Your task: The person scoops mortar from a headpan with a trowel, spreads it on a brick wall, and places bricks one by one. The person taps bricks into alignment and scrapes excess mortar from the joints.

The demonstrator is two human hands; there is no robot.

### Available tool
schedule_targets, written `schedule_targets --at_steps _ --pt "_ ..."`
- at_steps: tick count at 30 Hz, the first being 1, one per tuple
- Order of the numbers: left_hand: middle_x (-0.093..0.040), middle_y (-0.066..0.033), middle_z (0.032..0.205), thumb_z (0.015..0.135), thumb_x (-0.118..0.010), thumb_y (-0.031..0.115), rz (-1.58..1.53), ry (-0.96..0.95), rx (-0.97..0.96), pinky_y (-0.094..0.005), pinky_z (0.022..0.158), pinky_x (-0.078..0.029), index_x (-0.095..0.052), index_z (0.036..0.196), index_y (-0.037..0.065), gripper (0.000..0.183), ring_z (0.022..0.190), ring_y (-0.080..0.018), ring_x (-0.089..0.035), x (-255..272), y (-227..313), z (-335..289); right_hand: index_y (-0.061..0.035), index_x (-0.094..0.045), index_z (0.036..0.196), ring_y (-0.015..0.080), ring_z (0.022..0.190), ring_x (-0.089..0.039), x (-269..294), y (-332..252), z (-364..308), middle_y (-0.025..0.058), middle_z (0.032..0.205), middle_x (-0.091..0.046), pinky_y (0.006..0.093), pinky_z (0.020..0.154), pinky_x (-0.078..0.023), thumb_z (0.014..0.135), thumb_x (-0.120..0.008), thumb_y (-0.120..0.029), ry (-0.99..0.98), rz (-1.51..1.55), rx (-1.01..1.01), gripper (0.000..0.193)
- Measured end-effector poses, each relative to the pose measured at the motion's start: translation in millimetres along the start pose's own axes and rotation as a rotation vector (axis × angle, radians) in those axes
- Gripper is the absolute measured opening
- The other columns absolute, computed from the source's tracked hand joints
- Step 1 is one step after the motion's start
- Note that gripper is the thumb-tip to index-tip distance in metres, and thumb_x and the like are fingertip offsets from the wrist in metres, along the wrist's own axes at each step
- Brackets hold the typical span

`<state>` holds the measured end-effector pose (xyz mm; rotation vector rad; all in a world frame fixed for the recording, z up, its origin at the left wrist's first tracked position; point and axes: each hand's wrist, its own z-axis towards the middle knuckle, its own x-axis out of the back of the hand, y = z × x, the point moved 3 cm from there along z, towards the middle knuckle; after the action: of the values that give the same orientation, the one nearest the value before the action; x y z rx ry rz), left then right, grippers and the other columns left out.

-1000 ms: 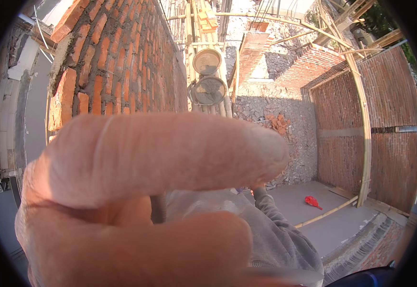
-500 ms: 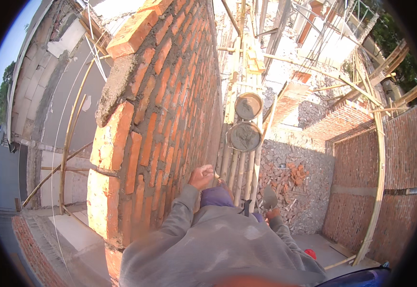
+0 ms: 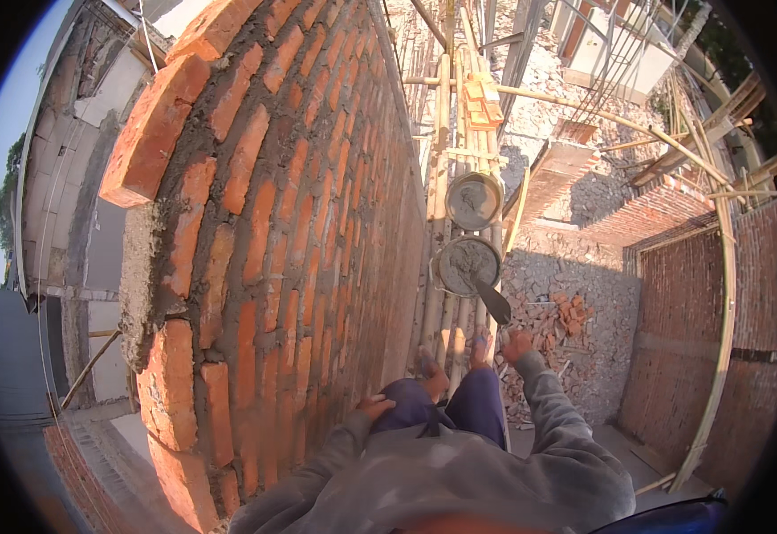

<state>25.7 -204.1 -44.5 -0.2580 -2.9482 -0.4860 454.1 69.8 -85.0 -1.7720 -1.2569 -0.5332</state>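
Observation:
My right hand [image 3: 517, 344] is closed round the handle of a trowel [image 3: 495, 305]. The dark blade reaches the near lip of a round bucket [image 3: 438, 276], its tip at the grey mortar [image 3: 470, 260] inside. A second mortar bucket [image 3: 451, 206] stands just beyond. My left hand [image 3: 376, 407] lies on my left knee with nothing seen in it, close to the brick wall [image 3: 268, 222]. Along the wall's upper edge, wet mortar [image 3: 142, 267] shows between a loose-looking end brick [image 3: 155, 132] and a lower brick [image 3: 167, 383].
My bare feet [image 3: 435, 374] are on a narrow bamboo pole platform [image 3: 449, 343] beside the wall. Bricks [image 3: 482, 100] are stacked farther along it. Bamboo rails [image 3: 575, 100] cross at right. Well below lie broken bricks [image 3: 571, 313] and rubble.
My right hand has brought the trowel forward from beside my body to the near bucket. My left hand has dropped onto my knee. The whole view has shifted, bringing the wall's end closer.

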Motion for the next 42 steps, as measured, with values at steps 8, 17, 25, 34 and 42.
schedule_targets --at_steps 8,17,25,34,42 --pt "-0.038 -0.031 0.173 0.07 -0.093 0.062 0.374 -0.135 0.218 -0.046 0.129 -0.038 -0.028 0.174 0.003 0.136 0.156 -0.0402 -0.048 -70 9 91 -0.0075 -0.077 0.115 0.0389 0.108 -0.079 19 -8 162 0.021 0.111 -0.08 0.0522 0.092 -0.063 0.089 -0.071 -0.022 -0.064 -0.347 -0.024 0.031" --pt "-0.042 -0.0305 0.166 0.063 -0.102 0.045 0.619 0.123 0.315 -0.0552 0.127 -0.04 -0.019 0.176 0.015 0.143 0.154 -0.0454 -0.046 -114 30 135 -0.0139 -0.082 0.098 0.0284 0.1 -0.08 -108 -2 397 0.013 0.104 -0.08 0.0455 0.079 -0.065 0.097 -0.066 -0.013 0.087 -0.584 0.141 0.017" --pt "-0.043 -0.0317 0.165 0.064 -0.102 0.044 0.651 0.15 0.26 -0.0531 0.125 -0.044 -0.028 0.172 0.008 0.135 0.151 -0.0464 -0.049 -124 47 133 -0.0046 -0.079 0.094 0.0381 0.091 -0.077 -122 19 285 0.0197 0.094 -0.076 0.0485 0.078 -0.063 0.086 -0.069 -0.017 0.089 -0.357 0.427 0.017" --pt "-0.051 -0.0273 0.159 0.065 -0.1 0.045 0.726 0.116 0.311 -0.0547 0.122 -0.047 -0.029 0.17 0.007 0.133 0.146 -0.0457 -0.054 -134 67 135 -0.0027 -0.078 0.109 0.0404 0.099 -0.079 -156 70 354 0.0251 0.108 -0.079 0.0541 0.085 -0.063 0.09 -0.07 -0.022 0.043 -0.164 -0.102 0.028" --pt "-0.048 -0.03 0.16 0.065 -0.1 0.044 0.682 0.112 0.304 -0.0547 0.121 -0.048 -0.03 0.169 0.005 0.131 0.147 -0.0462 -0.053 -140 73 135 -0.0019 -0.077 0.101 0.0393 0.098 -0.078 -100 58 299 0.0206 0.105 -0.078 0.0507 0.084 -0.063 0.085 -0.067 -0.014 0.052 -0.242 0.173 0.023"
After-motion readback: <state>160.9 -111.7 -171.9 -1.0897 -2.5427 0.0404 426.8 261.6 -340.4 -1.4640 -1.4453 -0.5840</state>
